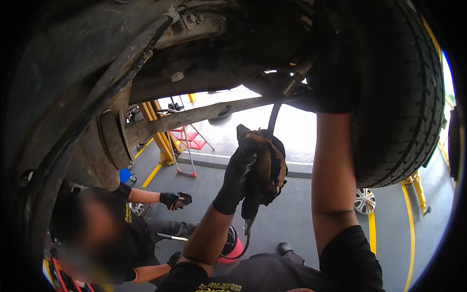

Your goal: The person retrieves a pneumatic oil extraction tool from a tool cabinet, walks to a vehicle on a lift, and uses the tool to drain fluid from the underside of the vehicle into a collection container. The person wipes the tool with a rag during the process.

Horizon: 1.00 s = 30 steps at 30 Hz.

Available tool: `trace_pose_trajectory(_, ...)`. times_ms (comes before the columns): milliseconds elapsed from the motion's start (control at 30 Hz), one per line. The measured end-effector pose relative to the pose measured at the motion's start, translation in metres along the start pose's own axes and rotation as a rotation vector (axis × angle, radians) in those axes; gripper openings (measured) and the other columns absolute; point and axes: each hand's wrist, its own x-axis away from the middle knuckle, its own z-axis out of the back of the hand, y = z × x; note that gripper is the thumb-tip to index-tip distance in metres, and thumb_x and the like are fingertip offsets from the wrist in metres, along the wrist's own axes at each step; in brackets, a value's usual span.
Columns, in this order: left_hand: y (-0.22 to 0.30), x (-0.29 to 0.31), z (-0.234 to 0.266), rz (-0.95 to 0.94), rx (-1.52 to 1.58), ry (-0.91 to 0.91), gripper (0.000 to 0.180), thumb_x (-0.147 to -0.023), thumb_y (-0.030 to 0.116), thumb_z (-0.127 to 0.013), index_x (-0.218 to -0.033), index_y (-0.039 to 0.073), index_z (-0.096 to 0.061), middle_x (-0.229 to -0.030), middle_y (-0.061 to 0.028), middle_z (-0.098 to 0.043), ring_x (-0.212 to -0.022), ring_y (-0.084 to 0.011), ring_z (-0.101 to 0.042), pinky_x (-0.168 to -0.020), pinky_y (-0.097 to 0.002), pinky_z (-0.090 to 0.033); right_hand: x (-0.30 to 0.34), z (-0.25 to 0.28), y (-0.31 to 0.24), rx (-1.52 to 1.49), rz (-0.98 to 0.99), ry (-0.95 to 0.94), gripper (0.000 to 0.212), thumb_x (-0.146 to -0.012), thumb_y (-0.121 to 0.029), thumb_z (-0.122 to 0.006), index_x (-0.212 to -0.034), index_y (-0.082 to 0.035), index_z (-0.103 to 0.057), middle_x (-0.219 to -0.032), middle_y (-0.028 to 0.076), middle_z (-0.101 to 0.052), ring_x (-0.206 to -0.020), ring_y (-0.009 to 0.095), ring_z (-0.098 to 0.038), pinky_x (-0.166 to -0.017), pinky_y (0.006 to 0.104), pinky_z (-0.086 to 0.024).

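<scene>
In the middle, my left hand [238, 177], in a black glove, is closed around a black hand-held tool with a brown, stained rag [270, 163] bunched about it. A dark tube [275, 117] rises from the tool to a metal end [290, 86] among the suspension parts. From the tool's lower end a black hose [249, 238] hangs down towards a red bucket-like container [233, 250]. My right hand [335, 80], also black-gloved, reaches up beside the tyre [408, 97] near that metal end. Its fingers are lost in the shadow.
The car's dirty underbody hangs overhead, with a long suspension arm [194, 116] crossing at the left. A co-worker [141, 233] crouches lower left, a gloved hand [175, 200] holding a small dark item. A wheel cover [364, 201], yellow lift posts [163, 136] and a red step stand [189, 138] are beyond.
</scene>
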Motion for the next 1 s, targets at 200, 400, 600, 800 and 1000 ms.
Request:
trace_pose_trajectory(200, -0.017, 0.022, -0.01, -0.01, 0.102, -0.154, 0.044, -0.105, 0.025, -0.054, -0.142, 0.002, -0.049, -0.13, -0.0125, -0.063, -0.117, -0.0212, -0.066, -0.099, -0.0333, -0.056, 0.026, 0.005, -0.031, -0.054, -0.086, 0.027, 0.02, -0.101, -0.029, -0.059, -0.107, -0.009, -0.06, -0.085, 0.002, -0.058, -0.074, 0.015, -0.056, -0.069, 0.0313, -0.045)
trace_pose_trajectory(400, -0.026, 0.004, -0.03, 0.019, 0.143, -0.122, 0.042, -0.106, 0.024, -0.053, -0.141, 0.002, -0.05, -0.127, -0.0136, -0.063, -0.111, -0.0224, -0.068, -0.094, -0.0342, -0.059, 0.003, 0.013, -0.037, -0.115, -0.196, 0.065, 0.021, -0.098, -0.033, -0.065, -0.095, -0.012, -0.062, -0.074, -0.002, -0.054, -0.064, 0.012, -0.052, -0.061, 0.0288, -0.043)
trace_pose_trajectory(600, -0.017, 0.006, -0.06, -0.029, 0.147, -0.137, 0.035, -0.106, 0.019, -0.052, -0.136, 0.0, -0.052, -0.122, -0.0122, -0.064, -0.111, -0.0209, -0.067, -0.094, -0.0332, -0.056, -0.014, 0.013, -0.067, -0.16, -0.27, 0.14, 0.026, -0.095, -0.037, -0.071, -0.082, -0.016, -0.064, -0.063, -0.005, -0.051, -0.053, 0.009, -0.048, -0.053, 0.0262, -0.041)
trace_pose_trajectory(800, -0.009, 0.03, -0.088, 0.036, 0.295, -0.361, 0.041, -0.105, 0.032, -0.055, -0.133, 0.001, -0.053, -0.118, -0.0134, -0.065, -0.105, -0.0226, -0.067, -0.088, -0.033, -0.057, 0.003, 0.013, -0.123, -0.003, -0.064, 0.068, 0.024, -0.097, -0.028, -0.069, -0.092, -0.005, -0.065, -0.071, 0.001, -0.059, -0.062, 0.013, -0.058, -0.057, 0.029, -0.047)
trace_pose_trajectory(1000, -0.022, 0.088, -0.073, 0.116, 0.273, -0.01, 0.035, -0.108, 0.025, -0.052, -0.135, 0.002, -0.053, -0.118, -0.0114, -0.066, -0.106, -0.0218, -0.067, -0.09, -0.0328, -0.057, 0.004, 0.015, -0.156, 0.176, -0.071, 0.016, 0.03, -0.098, -0.032, -0.069, -0.092, -0.002, -0.065, -0.073, 0.004, -0.061, -0.062, 0.015, -0.059, -0.056, 0.0319, -0.047)
